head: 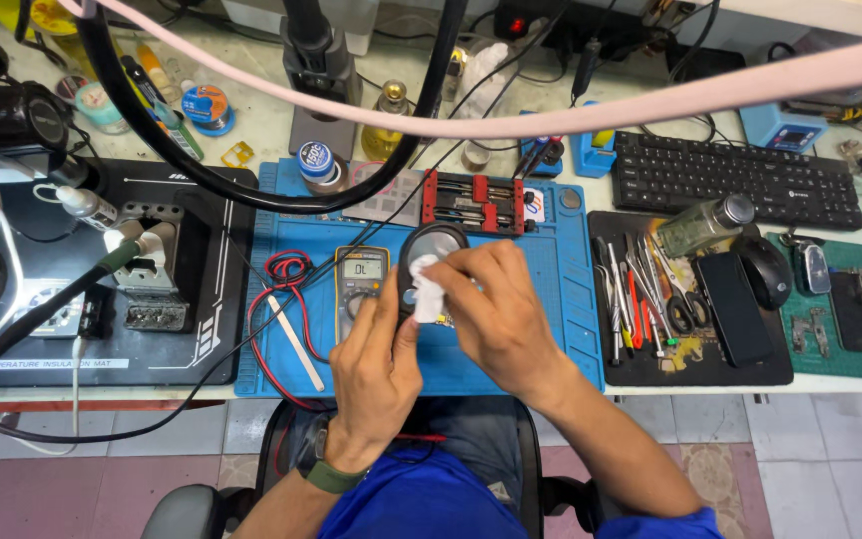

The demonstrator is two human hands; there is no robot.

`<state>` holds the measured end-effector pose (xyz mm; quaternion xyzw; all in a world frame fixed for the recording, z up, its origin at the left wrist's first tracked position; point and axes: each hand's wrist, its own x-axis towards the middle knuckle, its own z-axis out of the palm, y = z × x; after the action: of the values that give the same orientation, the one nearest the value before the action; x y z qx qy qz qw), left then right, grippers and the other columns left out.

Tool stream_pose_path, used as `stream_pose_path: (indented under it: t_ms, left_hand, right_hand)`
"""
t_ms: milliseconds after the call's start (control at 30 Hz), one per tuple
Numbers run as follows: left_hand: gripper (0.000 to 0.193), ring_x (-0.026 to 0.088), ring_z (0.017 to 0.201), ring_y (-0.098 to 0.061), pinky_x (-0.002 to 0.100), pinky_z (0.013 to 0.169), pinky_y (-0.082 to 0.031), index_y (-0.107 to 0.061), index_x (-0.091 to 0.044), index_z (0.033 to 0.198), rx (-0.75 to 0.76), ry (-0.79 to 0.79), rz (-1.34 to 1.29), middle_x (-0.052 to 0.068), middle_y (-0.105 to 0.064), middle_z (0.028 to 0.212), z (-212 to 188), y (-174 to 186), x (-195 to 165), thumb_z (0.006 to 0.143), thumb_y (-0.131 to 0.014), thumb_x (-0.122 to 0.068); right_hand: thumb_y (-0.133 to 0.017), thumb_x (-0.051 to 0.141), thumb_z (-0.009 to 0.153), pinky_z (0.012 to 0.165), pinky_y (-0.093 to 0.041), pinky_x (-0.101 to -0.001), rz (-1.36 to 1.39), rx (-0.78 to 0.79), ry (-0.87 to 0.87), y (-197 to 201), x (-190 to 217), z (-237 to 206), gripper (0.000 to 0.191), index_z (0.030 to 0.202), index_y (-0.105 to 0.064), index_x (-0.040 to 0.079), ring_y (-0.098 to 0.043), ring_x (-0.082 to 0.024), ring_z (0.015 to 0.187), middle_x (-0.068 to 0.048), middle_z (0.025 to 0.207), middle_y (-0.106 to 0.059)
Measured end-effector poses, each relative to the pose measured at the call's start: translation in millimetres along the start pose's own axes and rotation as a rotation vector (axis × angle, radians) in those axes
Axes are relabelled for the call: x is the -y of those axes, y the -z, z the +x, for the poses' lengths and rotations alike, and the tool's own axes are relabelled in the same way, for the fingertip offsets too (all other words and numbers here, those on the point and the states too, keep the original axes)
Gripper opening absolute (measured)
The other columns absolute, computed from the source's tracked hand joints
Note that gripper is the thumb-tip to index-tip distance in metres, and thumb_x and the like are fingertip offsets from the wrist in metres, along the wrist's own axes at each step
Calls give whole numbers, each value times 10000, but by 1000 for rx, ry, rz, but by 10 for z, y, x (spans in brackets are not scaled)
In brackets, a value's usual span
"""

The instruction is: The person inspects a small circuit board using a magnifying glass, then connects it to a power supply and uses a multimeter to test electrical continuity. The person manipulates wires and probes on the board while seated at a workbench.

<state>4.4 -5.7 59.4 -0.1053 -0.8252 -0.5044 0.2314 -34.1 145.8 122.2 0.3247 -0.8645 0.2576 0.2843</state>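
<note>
both hands [376, 364] [496, 314] raised, fingers [451, 274] pinched.

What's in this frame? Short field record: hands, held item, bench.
left hand: grips the dark oval part from below
right hand: presses a white wipe on that part
under hands: blue work mat
beside left hand: yellow multimeter, red and black leads
right side: tool tray, black keyboard, mouse
</note>
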Motion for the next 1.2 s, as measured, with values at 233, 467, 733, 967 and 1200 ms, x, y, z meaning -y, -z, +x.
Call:
stream_pose_path:
  t_ms: [233,467,733,967,1200]
  left_hand:
    - [462,345,766,-673,419,629,-520,-535,19,1438,-34,-50,8,179,-649,999,6,-61,-3,995,-637,-62]
    - [463,338,803,-696,404,659,-540,-544,35,1428,-105,-21,-15,180,-661,986,-64,-38,-31,991,-676,-40]
    - [467,329,770,-699,401,622,-532,-543,28,1435,-92,-4,-13,174,-657,960,-39,-9,-35,990,-666,-42]
    - [455,371,802,-688,427,662,-529,-564,27,1420,-15,70,-24,196,-669,971,-67,-125,-88,988,-656,-82]
    - [440,391,1053,-704,414,861,-555,-541,51,1424,-61,44,-98,257,-688,1169,-17,-157,-3,1032,-638,-123]
  right_hand:
    - [-725,-101,817,878,-500,-422,18,-34,19,-31,-16,-5,440,1235,-633,2,-565,-329,1005,-142,1105,-617]
    - [-709,-112,807,861,-478,-437,-71,-39,-23,9,-133,-37,418,1198,-659,25,-557,-328,979,-121,1070,-629]
    - [-720,-96,796,858,-479,-424,-49,12,80,62,-170,22,418,1187,-667,40,-572,-315,985,-99,1086,-642]
    - [-760,-12,753,785,-428,-441,40,214,117,175,-259,-80,370,1113,-707,54,-592,-284,946,-90,1016,-657]
    - [-554,-116,938,889,-505,-284,391,-145,-528,714,-939,-627,286,1164,-675,9,-638,-212,1033,-129,1153,-645]
